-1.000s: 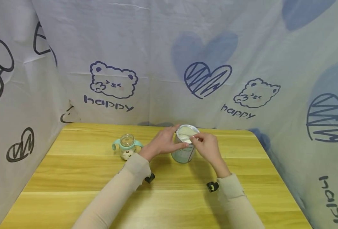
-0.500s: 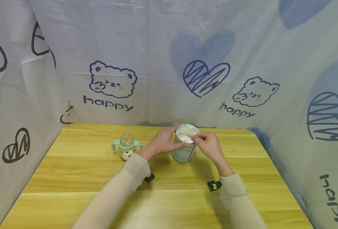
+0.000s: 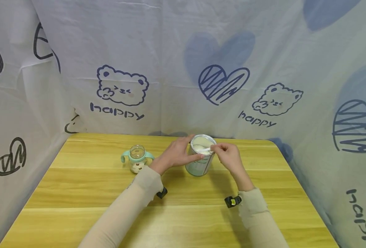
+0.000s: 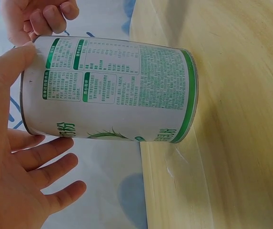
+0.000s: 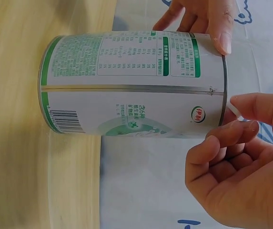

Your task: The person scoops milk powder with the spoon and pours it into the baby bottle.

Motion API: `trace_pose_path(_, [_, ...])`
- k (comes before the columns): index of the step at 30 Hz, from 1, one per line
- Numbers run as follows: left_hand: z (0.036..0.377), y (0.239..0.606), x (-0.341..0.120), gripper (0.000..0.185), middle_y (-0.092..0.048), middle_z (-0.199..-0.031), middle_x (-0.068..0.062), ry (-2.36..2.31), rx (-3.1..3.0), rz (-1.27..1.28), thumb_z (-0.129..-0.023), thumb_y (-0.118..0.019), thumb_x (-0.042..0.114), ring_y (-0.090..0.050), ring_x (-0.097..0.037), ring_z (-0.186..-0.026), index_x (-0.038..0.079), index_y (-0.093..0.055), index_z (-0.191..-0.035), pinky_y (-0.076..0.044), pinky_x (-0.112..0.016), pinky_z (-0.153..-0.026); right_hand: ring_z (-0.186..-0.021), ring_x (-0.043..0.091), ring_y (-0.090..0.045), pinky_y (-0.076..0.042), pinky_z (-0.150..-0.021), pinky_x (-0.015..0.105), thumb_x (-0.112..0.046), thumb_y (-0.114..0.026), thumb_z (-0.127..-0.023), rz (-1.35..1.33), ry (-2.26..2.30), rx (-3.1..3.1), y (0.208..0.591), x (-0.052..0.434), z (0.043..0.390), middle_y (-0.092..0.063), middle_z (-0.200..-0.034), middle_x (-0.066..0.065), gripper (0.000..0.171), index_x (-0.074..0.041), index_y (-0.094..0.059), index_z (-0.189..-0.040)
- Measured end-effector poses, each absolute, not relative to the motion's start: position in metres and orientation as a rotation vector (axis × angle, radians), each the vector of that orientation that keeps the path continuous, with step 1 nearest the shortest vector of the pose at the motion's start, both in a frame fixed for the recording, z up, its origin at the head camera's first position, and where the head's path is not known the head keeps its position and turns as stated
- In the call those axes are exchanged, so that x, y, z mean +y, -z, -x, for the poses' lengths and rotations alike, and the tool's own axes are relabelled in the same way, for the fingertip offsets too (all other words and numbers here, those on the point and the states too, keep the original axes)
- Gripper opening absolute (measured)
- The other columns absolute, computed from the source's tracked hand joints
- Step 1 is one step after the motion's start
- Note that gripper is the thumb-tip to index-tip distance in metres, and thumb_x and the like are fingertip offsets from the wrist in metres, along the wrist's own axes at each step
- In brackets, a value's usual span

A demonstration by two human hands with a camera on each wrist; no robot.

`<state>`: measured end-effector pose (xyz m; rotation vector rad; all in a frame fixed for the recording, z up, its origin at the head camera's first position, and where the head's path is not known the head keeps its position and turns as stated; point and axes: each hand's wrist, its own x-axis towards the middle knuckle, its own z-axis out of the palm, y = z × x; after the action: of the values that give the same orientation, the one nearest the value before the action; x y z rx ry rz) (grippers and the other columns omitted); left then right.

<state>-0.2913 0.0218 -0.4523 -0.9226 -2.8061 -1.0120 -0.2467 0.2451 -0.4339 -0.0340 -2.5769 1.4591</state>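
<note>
An open milk-powder tin [image 3: 199,162] is seen standing upright on the wooden table [image 3: 176,213], toward the far edge and a little right of the middle. Its label is printed in green and white, with a barcode near the base in the right wrist view [image 5: 136,86], and pale powder is seen inside its open mouth from the head camera.

The tin is steadied by the left hand [image 3: 176,154], which is wrapped about its left side near the rim: the thumb is laid against the near wall and the fingers are spread round the far side. In the left wrist view [image 4: 12,157] the thumb is pressed to the wall just below the rim while the other fingers are held loosely extended beside the tin.

A small white scoop [image 3: 204,150] is pinched by its handle between the thumb and fingers of the right hand [image 3: 229,157], at the right edge of the tin's mouth. The bowl of the scoop is held over the powder, inside the rim. In the right wrist view only the white handle tip [image 5: 235,113] is shown between the curled fingers.

A small baby bottle [image 3: 137,159] with teal handles is set to the left of the tin, near the left forearm and apart from both hands. The table is enclosed by a cloth backdrop [image 3: 121,89] printed with bears, hearts and the word "happy".
</note>
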Motion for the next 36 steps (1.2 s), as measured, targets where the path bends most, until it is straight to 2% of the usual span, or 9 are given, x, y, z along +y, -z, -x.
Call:
trace_pose_path(7, [0.292, 0.453, 0.021, 0.097, -0.056, -0.155, -0.016, 1.017, -2.800, 0.933, -0.091, -0.072, 0.065, -0.057, -0.034, -0.139, 0.011, -0.036, -0.164, -0.051, -0.053, -0.114, -0.058, 0.009, -0.047, -0.040, -0.051, 0.022, -0.023, -0.069, -0.099, 0.097, -1.472, -2.533, 0.432, 0.246, 0.245, -0.053, -0.062, -0.008, 0.028, 0.003, -0.079, -0.101])
trace_pose_path(24, [0.280, 0.453, 0.016, 0.101, -0.047, -0.162, -0.020, 0.995, -2.815, 0.945, -0.092, -0.072, 0.064, -0.049, -0.038, -0.147, 0.005, -0.033, -0.165, -0.044, -0.055, -0.120, -0.058, 0.009, -0.051, -0.043, -0.051, 0.022, -0.024, -0.070, -0.098, 0.259, -1.451, -2.452, 0.432, 0.241, 0.229, -0.057, -0.063, -0.006, 0.027, 0.001, -0.080, -0.099])
trace_pose_path(30, [0.280, 0.452, 0.016, 0.102, -0.047, -0.162, -0.021, 0.989, -2.823, 0.943, -0.092, -0.071, 0.064, -0.048, -0.039, -0.148, 0.004, -0.033, -0.164, -0.043, -0.056, -0.121, -0.071, 0.014, -0.052, -0.041, -0.059, 0.025, -0.025, -0.071, -0.096, 0.302, -1.372, -2.454, 0.431, 0.243, 0.227, -0.064, -0.074, -0.003, 0.028, 0.002, -0.080, -0.097])
trace_pose_path(36, [0.279, 0.452, 0.016, 0.100, -0.048, -0.162, -0.021, 0.984, -2.819, 0.945, -0.092, -0.071, 0.064, -0.049, -0.039, -0.148, 0.005, -0.033, -0.164, -0.043, -0.055, -0.121, -0.061, 0.011, -0.051, -0.040, -0.053, 0.024, -0.026, -0.071, -0.096, 0.300, -1.392, -2.445, 0.433, 0.245, 0.226, -0.057, -0.063, -0.007, 0.027, -0.001, -0.078, -0.089])
